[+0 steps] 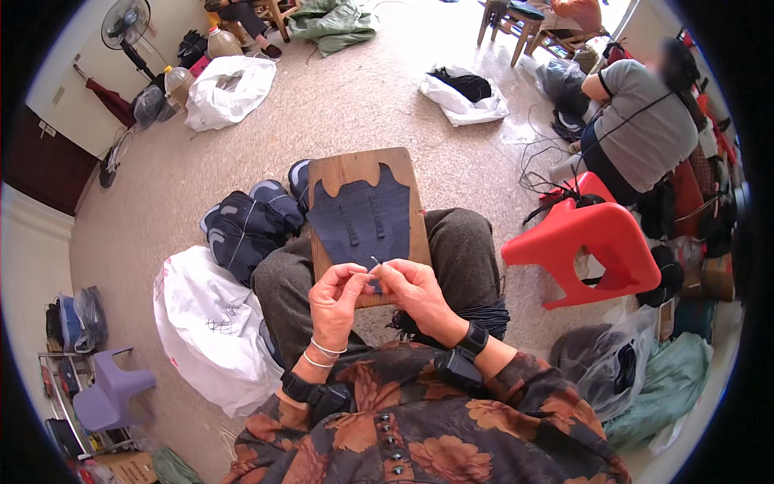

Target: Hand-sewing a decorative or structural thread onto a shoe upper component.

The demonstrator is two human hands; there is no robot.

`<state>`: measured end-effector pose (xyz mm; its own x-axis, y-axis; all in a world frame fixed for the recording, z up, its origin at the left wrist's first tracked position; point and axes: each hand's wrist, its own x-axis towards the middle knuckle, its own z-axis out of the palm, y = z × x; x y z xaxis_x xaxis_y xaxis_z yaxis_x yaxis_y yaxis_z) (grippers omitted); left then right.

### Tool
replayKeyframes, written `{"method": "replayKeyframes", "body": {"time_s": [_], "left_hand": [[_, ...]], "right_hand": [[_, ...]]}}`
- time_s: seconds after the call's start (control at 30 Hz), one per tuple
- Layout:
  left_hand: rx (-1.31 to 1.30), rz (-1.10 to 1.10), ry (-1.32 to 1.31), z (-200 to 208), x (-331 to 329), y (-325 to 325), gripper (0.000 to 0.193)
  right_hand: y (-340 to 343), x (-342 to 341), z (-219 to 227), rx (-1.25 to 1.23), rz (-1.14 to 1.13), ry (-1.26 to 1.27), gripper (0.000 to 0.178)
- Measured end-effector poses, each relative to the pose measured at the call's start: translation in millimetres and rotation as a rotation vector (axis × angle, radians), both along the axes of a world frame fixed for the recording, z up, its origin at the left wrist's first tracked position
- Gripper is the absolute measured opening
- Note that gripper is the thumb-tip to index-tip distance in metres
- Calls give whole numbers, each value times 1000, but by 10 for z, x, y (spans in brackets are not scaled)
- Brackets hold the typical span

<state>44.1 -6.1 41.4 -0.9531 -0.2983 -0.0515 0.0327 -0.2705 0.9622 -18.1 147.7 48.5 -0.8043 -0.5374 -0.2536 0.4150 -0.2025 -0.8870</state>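
My left hand [333, 302] and my right hand [415, 294] meet in front of me, thumbs and forefingers pinched close together. A short end of black cord [375, 260] sticks up at my right fingertips. What my left fingertips pinch is too small to make out. Under and beyond my hands, a dark blue-grey cut fabric piece [367, 216] with two rows of slits lies flat on a wooden board [399, 164], which rests across my lap. A bundle of black cords [484, 317] lies on my right thigh.
Dark shoe pieces [246, 230] are heaped left of the board, above a white sack [205, 315]. A red plastic stool [576, 242] stands at right, near a seated person [645, 121]. Farther off are an open white bag [463, 97] and a fan [126, 24].
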Motion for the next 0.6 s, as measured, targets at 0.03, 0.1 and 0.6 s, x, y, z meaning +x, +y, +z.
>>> {"method": "replayKeyframes", "body": {"time_s": [0.03, 0.1, 0.6], "left_hand": [[75, 7, -44, 19, 4, -22, 11], [149, 16, -89, 62, 5, -49, 12], [329, -38, -97, 74, 49, -51, 12]], "right_hand": [[14, -2, -2, -2, -3, -1, 22], [41, 2, -9, 134, 6, 179, 23], [46, 41, 2, 256, 59, 386, 18]]}}
